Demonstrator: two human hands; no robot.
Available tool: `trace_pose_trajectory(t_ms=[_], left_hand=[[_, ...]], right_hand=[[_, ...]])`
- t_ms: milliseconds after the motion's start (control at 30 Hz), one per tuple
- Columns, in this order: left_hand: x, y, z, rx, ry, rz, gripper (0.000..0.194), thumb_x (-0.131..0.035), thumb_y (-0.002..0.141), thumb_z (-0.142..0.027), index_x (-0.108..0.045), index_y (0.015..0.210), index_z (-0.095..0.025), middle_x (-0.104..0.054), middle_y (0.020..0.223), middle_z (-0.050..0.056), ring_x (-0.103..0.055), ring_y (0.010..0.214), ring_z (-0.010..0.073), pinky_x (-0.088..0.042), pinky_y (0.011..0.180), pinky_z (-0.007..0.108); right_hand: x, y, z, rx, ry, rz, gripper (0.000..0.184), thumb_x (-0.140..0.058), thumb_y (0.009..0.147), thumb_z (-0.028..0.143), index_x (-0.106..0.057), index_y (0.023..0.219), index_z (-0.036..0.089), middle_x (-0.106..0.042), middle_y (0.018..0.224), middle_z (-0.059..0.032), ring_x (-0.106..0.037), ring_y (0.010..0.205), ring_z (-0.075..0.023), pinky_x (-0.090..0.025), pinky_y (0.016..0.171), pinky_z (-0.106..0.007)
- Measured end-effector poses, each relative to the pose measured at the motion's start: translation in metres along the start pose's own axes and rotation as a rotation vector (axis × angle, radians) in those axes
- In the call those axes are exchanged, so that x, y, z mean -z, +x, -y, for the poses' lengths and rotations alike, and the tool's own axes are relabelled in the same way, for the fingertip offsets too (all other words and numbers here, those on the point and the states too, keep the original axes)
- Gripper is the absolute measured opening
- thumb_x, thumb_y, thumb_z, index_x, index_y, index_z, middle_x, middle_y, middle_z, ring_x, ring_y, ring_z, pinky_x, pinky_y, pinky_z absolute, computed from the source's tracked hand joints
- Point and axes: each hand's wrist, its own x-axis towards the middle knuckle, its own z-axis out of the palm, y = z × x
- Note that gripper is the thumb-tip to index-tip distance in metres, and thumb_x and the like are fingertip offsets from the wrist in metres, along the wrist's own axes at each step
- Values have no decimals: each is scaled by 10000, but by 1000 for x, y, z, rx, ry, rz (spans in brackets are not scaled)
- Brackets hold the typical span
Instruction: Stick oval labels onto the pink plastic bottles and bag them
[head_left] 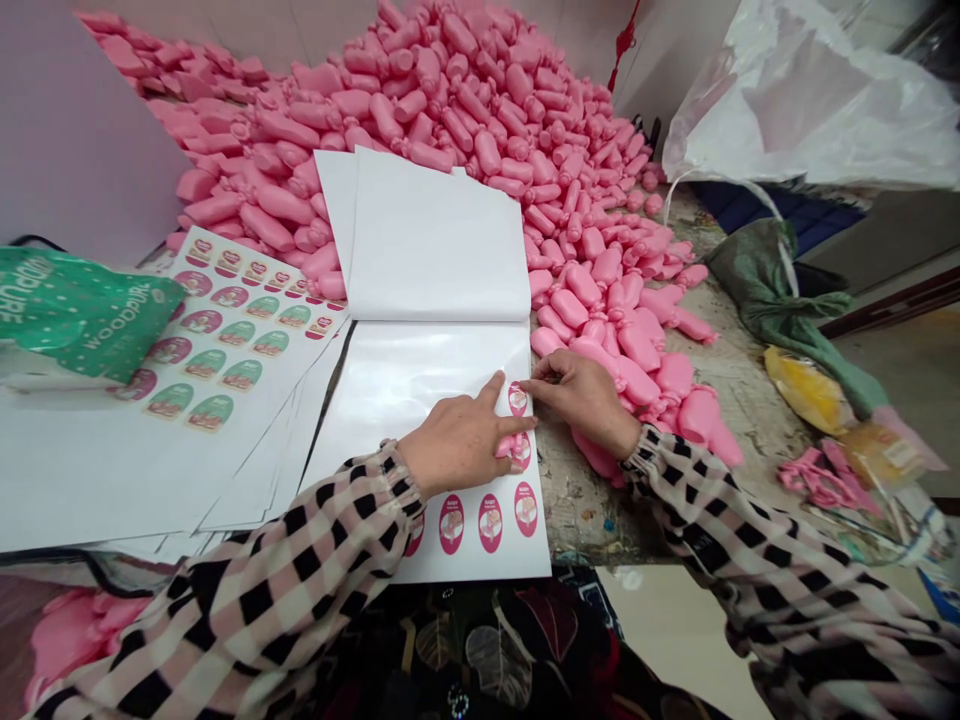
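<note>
A white sheet of oval pink stickers (490, 523) lies in front of me, several ovals left along its lower and right edges. My left hand (455, 440) rests on this sheet, index finger stretched out, with a small pink bottle (514, 447) held under its other fingers; most of the bottle is hidden. At the sheet's right edge, my right hand (581, 395) pinches with thumb and forefinger at the rim of an oval sticker (518, 400). Whether that sticker has lifted is too small to tell.
A big heap of pink bottles (480, 100) covers the table's back and right. Blank backing sheets (442, 240) fold up behind the sticker sheet. Other label sheets (225, 340) and a green package (90, 310) lie left. A white plastic bag (810, 100) hangs at the right.
</note>
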Motion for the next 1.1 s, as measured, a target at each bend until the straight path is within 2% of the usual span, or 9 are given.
trace_pose_trajectory(t_ms=[100, 300, 467, 700, 867, 1100], left_hand=[[-1, 0, 1, -1, 2, -6, 588, -536, 805, -524, -381, 1368, -453, -149, 1540, 126, -605, 1014, 327, -474, 824, 470], [-2, 0, 0, 9, 0, -4, 611, -541, 801, -532, -378, 1380, -423, -133, 1540, 127, -599, 1015, 313, -467, 843, 454], [1, -1, -1, 10, -27, -3, 561, -548, 802, -511, -422, 1345, -447, -124, 1544, 104, -597, 1010, 314, -454, 850, 468], [4, -2, -3, 24, -35, 1, 549, -560, 803, -488, -427, 1335, -464, -127, 1548, 81, -594, 994, 295, -448, 842, 450], [3, -1, -2, 18, -34, 8, 545, -534, 808, -515, -427, 1339, -457, -134, 1546, 74, -591, 992, 297, -456, 835, 461], [2, -2, -2, 12, -35, -1, 547, -528, 817, -503, -413, 1349, -452, -131, 1546, 100, -589, 1010, 308, -450, 839, 469]], right_hand=[[-1, -5, 0, 99, -23, -46, 132, -640, 790, 314, -649, 733, 196, -646, 777, -6, -567, 713, -142, -387, 628, -274], [2, -11, -1, 155, -6, -52, 151, -638, 809, 333, -654, 754, 193, -628, 783, -17, -553, 711, -141, -396, 645, -273], [2, -12, -5, 113, 19, -44, 168, -587, 847, 353, -655, 825, 202, -640, 836, -25, -565, 780, -160, -405, 693, -283], [1, -9, -8, 41, -108, -71, 147, -530, 868, 298, -646, 844, 211, -643, 878, -38, -562, 821, -183, -394, 718, -302], [5, -7, -8, 73, -90, 8, 186, -532, 867, 341, -658, 859, 205, -646, 851, -34, -555, 790, -175, -388, 686, -294], [4, -9, -3, 79, -14, 27, 226, -608, 816, 424, -659, 803, 204, -644, 818, -18, -552, 753, -159, -383, 641, -278]])
